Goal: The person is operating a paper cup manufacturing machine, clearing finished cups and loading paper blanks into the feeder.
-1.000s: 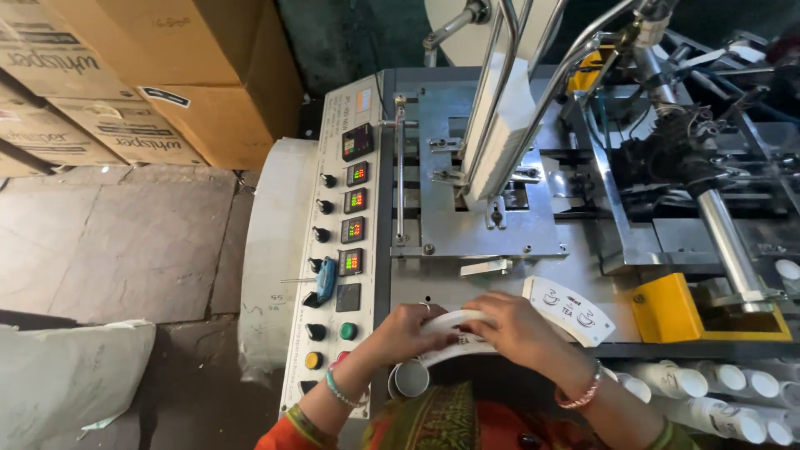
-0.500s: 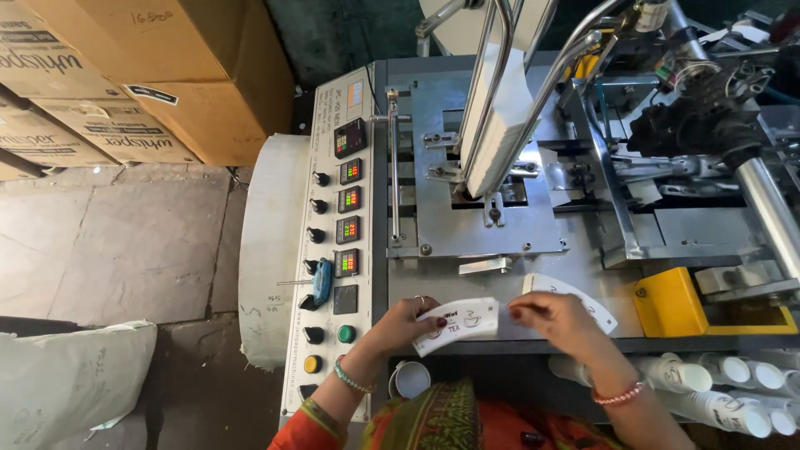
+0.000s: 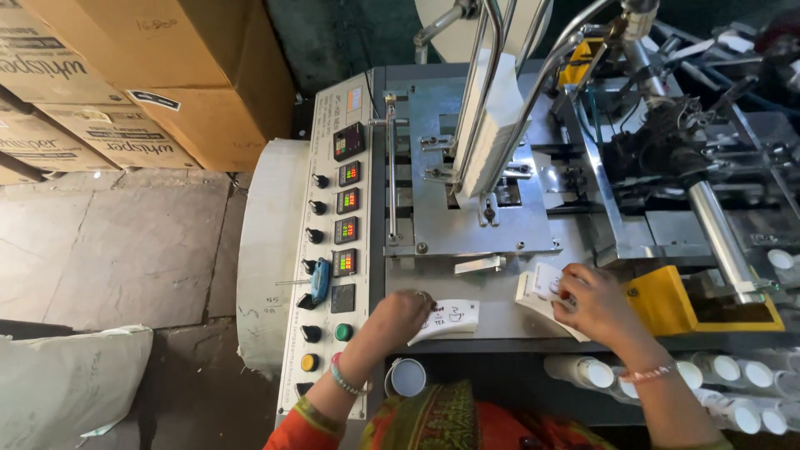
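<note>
On the near edge of the machine bed, just right of the control panel, the left hand lies fingers-down on a single printed paper blank. The fingers are closed loosely over the blank's left end, pinning it flat; the rest of the blank shows white to the right of the knuckles. Its long axis runs left to right along the bed's front edge, curving slightly.

Further right along that edge, with a bare strip of grey metal between, the right hand grips a thick stack of the same blanks. Fingers wrap over the stack's right end, thumb side hidden, so how firm the hold is I cannot tell. The stack tilts, its long axis running from upper left to lower right.

Single blank and stack are near but apart. The left hand is the nearer to the single blank, the right hand to the stack. A yellow guard stands just beyond the right wrist.
</note>
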